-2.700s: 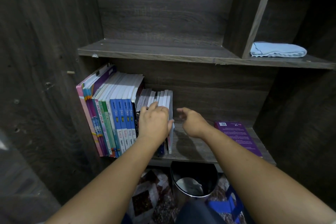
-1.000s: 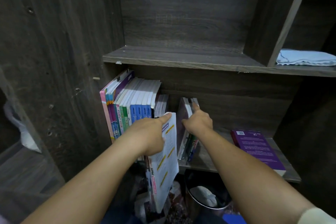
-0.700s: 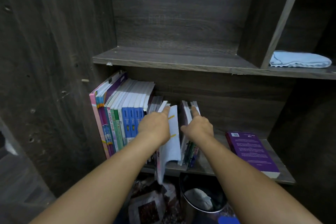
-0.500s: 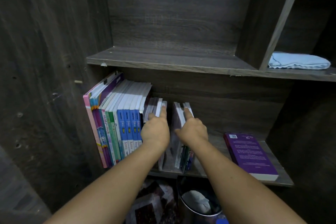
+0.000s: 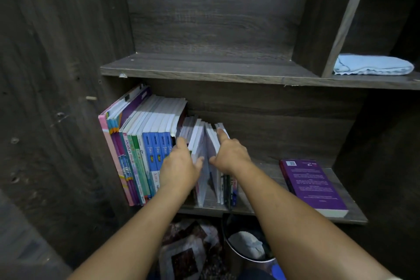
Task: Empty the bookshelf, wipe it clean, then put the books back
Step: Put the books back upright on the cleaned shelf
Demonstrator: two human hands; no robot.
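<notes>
My left fingers [image 5: 181, 143] are lying spread over the top edges of the thin books [image 5: 193, 134], thumb pointing toward three o'clock against a white cover; the left hand [image 5: 179, 166] is pressing on them, not clenched, though I cannot tell whether it is truly gripping one. My right index finger [image 5: 222, 135] is reaching to twelve o'clock onto the top of the rightmost leaning books [image 5: 213, 143], the right hand [image 5: 230, 154] loosely curled with its thumb pointing toward nine o'clock, nearly meeting the left thumb; again no sure grasp is showing. Between the two hands a narrow gap is opening among the books. At nine o'clock from my hands the taller row [image 5: 145, 143] is standing upright against the shelf's left wall. At three o'clock a purple book [image 5: 311, 184] is lying flat on the lower shelf [image 5: 268, 173], well apart from the row. At two o'clock, on the upper shelf [image 5: 204, 68], a folded blue cloth [image 5: 372, 65] is resting in the right compartment. At six o'clock a bin [image 5: 245, 245] is sitting below
</notes>
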